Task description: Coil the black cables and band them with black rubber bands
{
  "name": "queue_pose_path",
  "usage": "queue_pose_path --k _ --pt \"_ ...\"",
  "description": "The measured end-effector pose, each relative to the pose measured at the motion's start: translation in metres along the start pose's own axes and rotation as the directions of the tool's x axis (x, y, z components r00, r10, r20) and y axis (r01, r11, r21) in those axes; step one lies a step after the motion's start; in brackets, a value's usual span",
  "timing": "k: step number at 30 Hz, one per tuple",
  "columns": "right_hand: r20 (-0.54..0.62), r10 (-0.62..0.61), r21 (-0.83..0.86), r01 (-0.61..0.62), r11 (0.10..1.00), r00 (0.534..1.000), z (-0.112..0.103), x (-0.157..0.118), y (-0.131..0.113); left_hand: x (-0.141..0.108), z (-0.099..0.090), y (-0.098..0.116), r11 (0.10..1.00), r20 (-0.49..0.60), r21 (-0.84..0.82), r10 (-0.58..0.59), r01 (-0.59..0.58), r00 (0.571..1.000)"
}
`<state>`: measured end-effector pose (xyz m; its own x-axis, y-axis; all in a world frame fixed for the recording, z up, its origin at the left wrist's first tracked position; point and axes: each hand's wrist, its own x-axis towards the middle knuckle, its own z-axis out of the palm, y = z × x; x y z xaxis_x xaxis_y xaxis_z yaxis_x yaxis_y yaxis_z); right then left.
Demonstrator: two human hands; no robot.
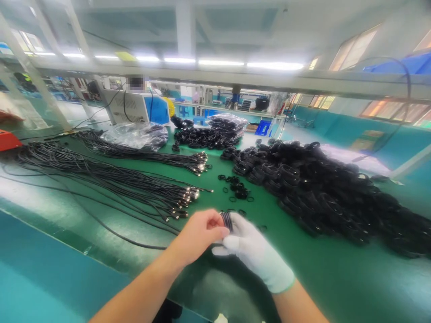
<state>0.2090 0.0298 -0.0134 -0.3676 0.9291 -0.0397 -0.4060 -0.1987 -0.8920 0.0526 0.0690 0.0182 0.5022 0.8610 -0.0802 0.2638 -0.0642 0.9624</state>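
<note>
Near the front of the green table, my bare left hand and my right hand, in a white glove, meet around a small coiled black cable. The fingers of both hands close on the coil, which stands between them. A stretch of black cable lies to the left of my left hand. Long black cables with metal plugs lie in bundles at the left, plug ends toward the middle. Small black rings are scattered just beyond my hands.
A large heap of coiled black cables covers the right side of the table. Farther back are more coils, a clear plastic bag, and a white and blue machine. A red object sits at the left edge.
</note>
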Motion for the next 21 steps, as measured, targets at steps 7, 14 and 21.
queue_pose_path --k 7,14,21 --pt "0.003 0.014 0.102 -0.014 0.995 1.000 -0.003 0.001 0.014 -0.002 0.002 -0.012 0.997 0.002 -0.075 0.011 -0.011 1.000" --pt "0.003 0.063 0.054 -0.063 0.997 0.998 0.002 0.001 0.019 -0.004 -0.004 -0.009 0.854 -0.128 0.463 0.330 -0.238 0.935" --pt "0.043 0.048 0.169 -0.055 0.984 0.998 0.000 0.000 0.016 0.009 0.005 -0.015 0.900 -0.235 0.380 0.318 -0.215 0.918"
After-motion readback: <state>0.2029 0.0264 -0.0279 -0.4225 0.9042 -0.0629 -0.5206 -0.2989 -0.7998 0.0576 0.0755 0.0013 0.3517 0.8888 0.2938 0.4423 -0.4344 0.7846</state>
